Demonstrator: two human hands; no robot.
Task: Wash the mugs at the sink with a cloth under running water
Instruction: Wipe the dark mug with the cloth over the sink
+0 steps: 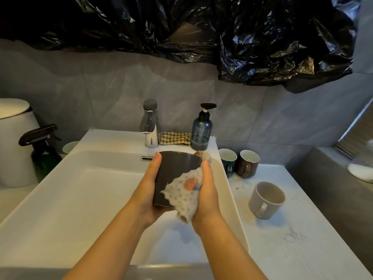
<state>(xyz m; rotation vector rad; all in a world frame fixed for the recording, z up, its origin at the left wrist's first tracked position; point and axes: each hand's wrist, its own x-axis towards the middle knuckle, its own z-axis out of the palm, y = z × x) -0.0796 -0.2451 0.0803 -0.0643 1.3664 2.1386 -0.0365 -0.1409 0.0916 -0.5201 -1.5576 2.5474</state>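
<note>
Over the white sink (66, 190) my left hand (148, 190) grips a dark grey mug (173, 174) round its side. My right hand (207, 190) holds a patterned grey cloth (184, 196) against the mug's right side and rim. Above the basin stands the chrome tap (150, 126); I see no water running from it. On the counter to the right stand a teal mug (228, 161) and a brown mug (247, 163), and a grey mug (266, 200) lies tilted nearer me. Another white mug (69, 147) peeks out left of the sink.
A blue soap pump bottle (201, 132) and a folded checked cloth (175, 138) sit on the sink's back ledge. A dark green spray bottle (43, 152) and a white toilet tank (15, 142) are at the left. Black plastic sheeting (201, 27) hangs overhead.
</note>
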